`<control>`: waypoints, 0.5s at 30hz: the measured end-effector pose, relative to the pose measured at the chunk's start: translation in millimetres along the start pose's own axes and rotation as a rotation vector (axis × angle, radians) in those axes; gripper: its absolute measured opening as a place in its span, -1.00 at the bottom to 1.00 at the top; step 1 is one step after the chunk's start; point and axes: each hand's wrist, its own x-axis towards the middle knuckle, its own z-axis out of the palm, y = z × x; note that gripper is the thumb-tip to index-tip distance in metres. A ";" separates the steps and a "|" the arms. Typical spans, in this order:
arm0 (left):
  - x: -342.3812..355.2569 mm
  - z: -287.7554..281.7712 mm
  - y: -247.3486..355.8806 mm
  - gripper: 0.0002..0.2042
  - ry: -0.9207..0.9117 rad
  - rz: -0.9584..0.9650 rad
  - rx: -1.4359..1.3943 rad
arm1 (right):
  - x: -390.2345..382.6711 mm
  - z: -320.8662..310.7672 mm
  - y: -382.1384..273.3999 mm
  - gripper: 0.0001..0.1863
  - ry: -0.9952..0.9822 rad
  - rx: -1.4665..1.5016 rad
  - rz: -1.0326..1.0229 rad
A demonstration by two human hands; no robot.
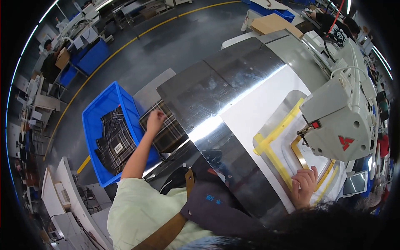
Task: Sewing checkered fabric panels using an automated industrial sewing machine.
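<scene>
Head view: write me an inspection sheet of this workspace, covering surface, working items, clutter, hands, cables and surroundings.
Surface: shiny metal worktop, partly covered in white.
Working items: plaid fabric beside the worktop; plaid cloth inside the blue bin; yellow-taped template and brass-coloured frame by the pale machine.
Clutter: cardboard box beyond the worktop.
Hands: left hand over the plaid fabric, right hand by the frame; contact unclear.
Cables: pale cable on the machine; red cable, upper right.
Surroundings: grey floor, yellow line, co-worker upper right.

Bright indoor lighting, white glare across the metal tabletop (210, 100), linear lights (48, 11) bowed along the fisheye rim, corners black
</scene>
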 end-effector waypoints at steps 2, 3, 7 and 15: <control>-35.2 32.6 0.7 -0.64 -0.128 0.027 0.153 | 8.1 8.5 -10.7 -0.92 -0.034 0.022 -0.027; -49.2 39.7 2.6 -0.61 -0.175 0.048 0.248 | 13.9 13.5 -16.8 -0.93 -0.066 0.029 -0.058; -58.6 45.9 9.9 -0.66 -0.133 0.104 0.194 | 19.4 26.0 -30.2 -0.92 -0.114 0.053 -0.117; -46.5 49.6 -9.0 -0.82 -0.211 -0.054 0.065 | 14.8 31.3 -29.9 -0.92 -0.102 0.112 -0.047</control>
